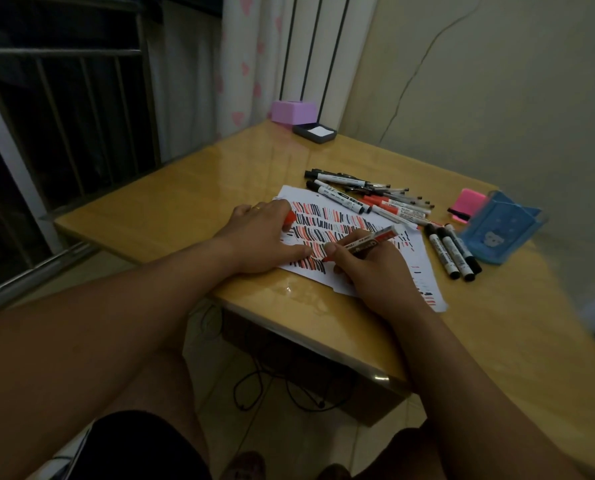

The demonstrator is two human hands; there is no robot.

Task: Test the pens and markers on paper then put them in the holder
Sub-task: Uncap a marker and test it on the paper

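Observation:
My right hand (372, 268) grips an uncapped red marker (368, 240) with its tip touching the white paper (424, 258), which is covered in rows of red and black strokes. Flat on the paper's left part rests my left hand (264, 237), with the marker's red cap (289, 219) tucked under its fingers. Behind the paper lies a heap of pens and markers (375, 197). To its right, three black markers (457, 252) lie side by side. The blue pen holder (496, 233) stands at the far right of the table.
The wooden table (171, 209) stands in a corner against a wall. A pink sticky-note block (469, 204) sits beside the holder. A purple box (293, 111) and a dark tray with white paper (315, 132) sit at the far corner. Window bars run along the left.

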